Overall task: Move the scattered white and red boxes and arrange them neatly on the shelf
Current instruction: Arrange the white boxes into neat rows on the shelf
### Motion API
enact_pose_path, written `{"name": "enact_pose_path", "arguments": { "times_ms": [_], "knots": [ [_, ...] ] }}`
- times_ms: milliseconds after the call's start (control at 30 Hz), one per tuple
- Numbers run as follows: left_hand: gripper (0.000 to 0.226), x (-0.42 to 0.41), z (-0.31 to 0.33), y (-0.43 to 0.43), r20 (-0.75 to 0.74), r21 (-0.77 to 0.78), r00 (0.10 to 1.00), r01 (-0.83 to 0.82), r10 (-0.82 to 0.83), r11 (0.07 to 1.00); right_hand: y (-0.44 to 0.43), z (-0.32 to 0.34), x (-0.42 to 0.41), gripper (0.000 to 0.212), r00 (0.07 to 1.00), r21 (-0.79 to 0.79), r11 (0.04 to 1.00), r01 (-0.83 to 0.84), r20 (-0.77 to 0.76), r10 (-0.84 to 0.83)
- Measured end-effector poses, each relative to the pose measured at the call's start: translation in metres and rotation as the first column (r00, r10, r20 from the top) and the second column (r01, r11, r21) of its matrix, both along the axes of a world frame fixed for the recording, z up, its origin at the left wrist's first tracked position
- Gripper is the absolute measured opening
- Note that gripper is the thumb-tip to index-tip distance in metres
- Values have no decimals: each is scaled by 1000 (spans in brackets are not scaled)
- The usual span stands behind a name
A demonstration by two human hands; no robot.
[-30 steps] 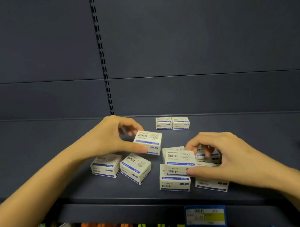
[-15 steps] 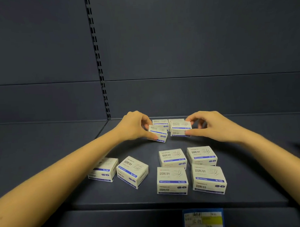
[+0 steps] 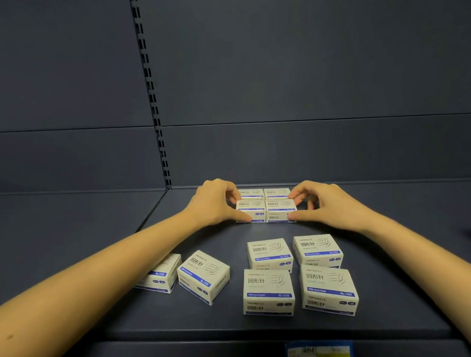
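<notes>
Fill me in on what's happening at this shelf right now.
A person is tidying small white boxes with blue stripes on a dark shelf. The left hand grips the left front box and the right hand grips the right front box, setting them side by side against two back boxes by the rear wall. Six loose boxes wait nearer the shelf's front edge, two of them skewed at the left.

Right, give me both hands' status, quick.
Left hand: closed on the front-left box at the back of the shelf.
Right hand: closed on the front-right box beside it.
</notes>
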State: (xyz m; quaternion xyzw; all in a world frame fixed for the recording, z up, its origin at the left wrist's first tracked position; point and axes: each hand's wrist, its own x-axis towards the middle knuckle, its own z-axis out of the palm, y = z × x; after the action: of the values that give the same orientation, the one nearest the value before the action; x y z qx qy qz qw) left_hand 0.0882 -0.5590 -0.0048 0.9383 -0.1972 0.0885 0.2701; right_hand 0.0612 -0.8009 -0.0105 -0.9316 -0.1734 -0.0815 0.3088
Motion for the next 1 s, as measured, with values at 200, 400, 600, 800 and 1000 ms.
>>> {"name": "enact_pose_path", "arguments": {
  "times_ms": [200,400,600,800,1000],
  "knots": [
    [49,0,1,-3,-18,33,1000,0,1,999,-1,-1,-2,35,999,-23,999,30,24,-29],
    [36,-33,30,18,-67,-57,982,174,-177,983,3,14,-22,12,997,120,991,-63,49,58],
    [35,-75,42,66,-300,-74,859,412,-415,908,14,29,-54,27,942,-46,944,-327,-96,322],
    [45,-88,31,82,-366,21,845,427,-390,904,27,35,-58,38,922,-269,883,-383,-159,352],
    [37,-90,27,81,-350,-4,854,410,-385,912,36,32,-56,32,915,-303,864,-401,-173,364]
  ]
}}
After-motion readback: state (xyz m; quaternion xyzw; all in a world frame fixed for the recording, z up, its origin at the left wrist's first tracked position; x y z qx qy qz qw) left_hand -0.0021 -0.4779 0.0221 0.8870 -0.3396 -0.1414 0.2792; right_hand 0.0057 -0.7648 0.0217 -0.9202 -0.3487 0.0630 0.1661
